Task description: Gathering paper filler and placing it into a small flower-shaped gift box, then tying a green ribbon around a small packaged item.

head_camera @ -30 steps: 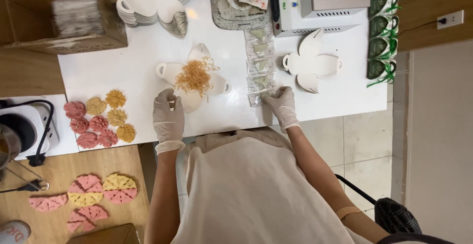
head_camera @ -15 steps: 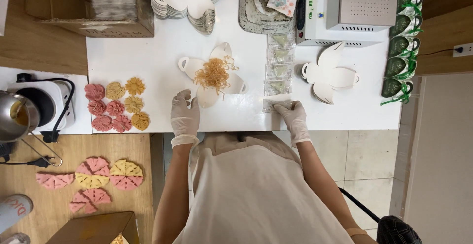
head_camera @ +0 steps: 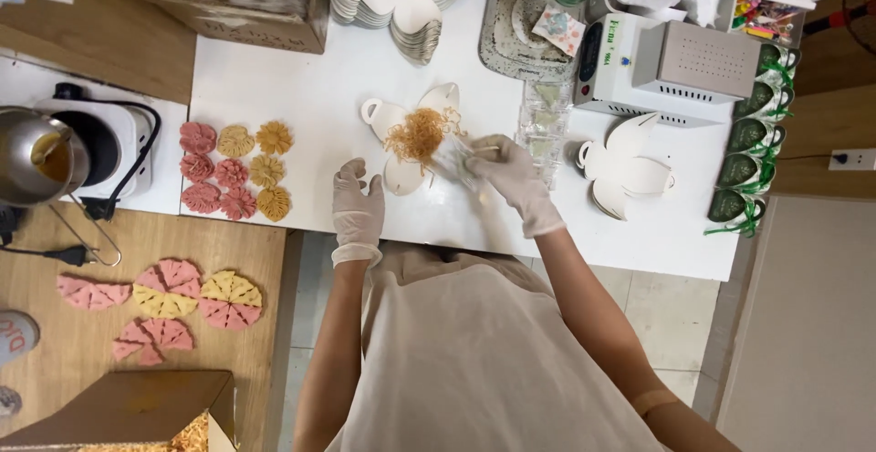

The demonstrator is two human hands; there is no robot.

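Observation:
A flat white die-cut box blank lies on the white table, with a tuft of golden shredded paper on its middle. My gloved right hand is shut on a small clear packet at the right edge of the shred. My gloved left hand rests on the table just left of the blank, fingers apart and holding nothing. A row of clear packets lies right of my right hand.
Pink and yellow flower-shaped pieces sit at the left. A pot on a hot plate stands further left. Stacked white blanks, a white machine, another blank and green pouches fill the back and right.
My right hand has moved left from the table's front edge to the shredded paper, now holding a clear packet. My left hand has shifted slightly and opened.

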